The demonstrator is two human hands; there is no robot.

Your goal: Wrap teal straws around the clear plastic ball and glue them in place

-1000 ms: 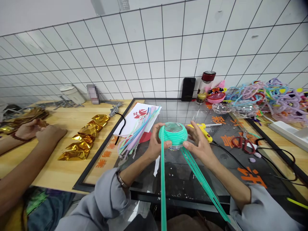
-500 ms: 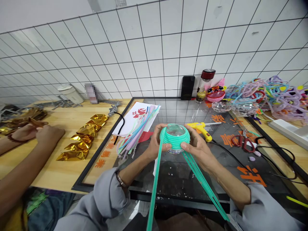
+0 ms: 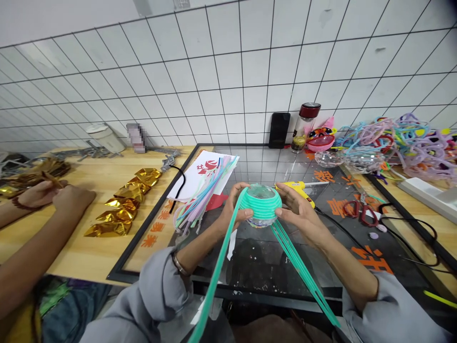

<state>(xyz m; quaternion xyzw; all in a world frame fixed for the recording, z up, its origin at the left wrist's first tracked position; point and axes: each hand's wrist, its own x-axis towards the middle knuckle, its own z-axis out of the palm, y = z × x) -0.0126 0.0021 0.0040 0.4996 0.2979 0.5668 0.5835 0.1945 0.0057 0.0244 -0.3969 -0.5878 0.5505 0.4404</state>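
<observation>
A small clear round jar (image 3: pixel 262 222) is held above the dark glass panel, its sides wound with rows of teal fuzzy stems (image 3: pixel 262 207). My left hand (image 3: pixel 231 213) grips the jar's left side, with its thumb across the front. On the other side my right hand (image 3: pixel 299 209) closes round the jar, the thumb at its right edge. One loose teal stem (image 3: pixel 217 271) runs from under my left fingers down toward my lap. Several more teal stems (image 3: pixel 300 267) trail from below the jar to the lower right. The fingertips behind the jar are partly hidden.
A yellow glue gun (image 3: pixel 294 188) lies behind my right hand, with red scissors (image 3: pixel 362 210) farther right. Pastel fuzzy stems (image 3: pixel 203 193) rest on white paper (image 3: pixel 183 178). Folded gold foil (image 3: pixel 124 205) lies left, near a co-worker's hands (image 3: pixel 73 200). A bottle (image 3: pixel 303 131) stands by the wall.
The loose teal stem on the left has swung outward to the left. My right thumb has slid slightly right, toward the jar's edge. The jar stays in nearly the same place.
</observation>
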